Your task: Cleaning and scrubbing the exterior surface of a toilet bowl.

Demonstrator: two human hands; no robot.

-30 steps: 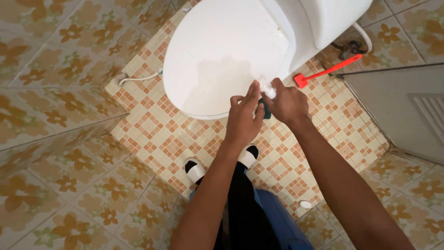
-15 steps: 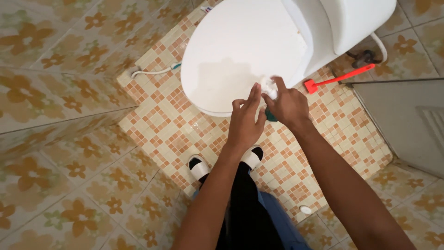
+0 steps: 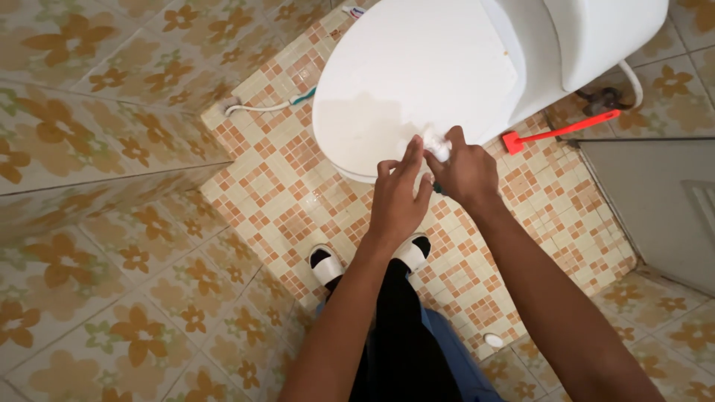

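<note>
Looking down from my head, I stand in front of a white toilet with its lid point(image 3: 417, 82) shut. My right hand point(image 3: 463, 173) is curled around a small white wad point(image 3: 438, 149), foamy or papery, I cannot tell which, and its fingertips press the wad against the lid's near edge. A bit of something dark green point(image 3: 438, 187) shows under that hand, between my two hands; I cannot tell what it is. My left hand point(image 3: 395, 199) is just beside the right one, holding nothing, its fingers loosely spread and pointing up toward the lid, the tips reaching the rim near the wad. Whether they touch the lid I cannot tell. A faint damp-looking patch lies on the lid just above my hands. The cistern point(image 3: 603, 33) rises at the top right. Beside the toilet's base on the right lies a red brush point(image 3: 555, 132) with a long thin handle, flat on the floor point(image 3: 283, 201), which is laid in small orange and cream tiles. Left of the bowl a white hose point(image 3: 264, 106) with a green end lies on those tiles, near the wall. The wall point(image 3: 97, 112) carries bigger tiles with tan flowers. Below my hands I see my two feet in white slippers point(image 3: 328, 266), dark trousers, and a blue cloth at my knees. A grey door point(image 3: 655, 193) stands at the right.
</note>
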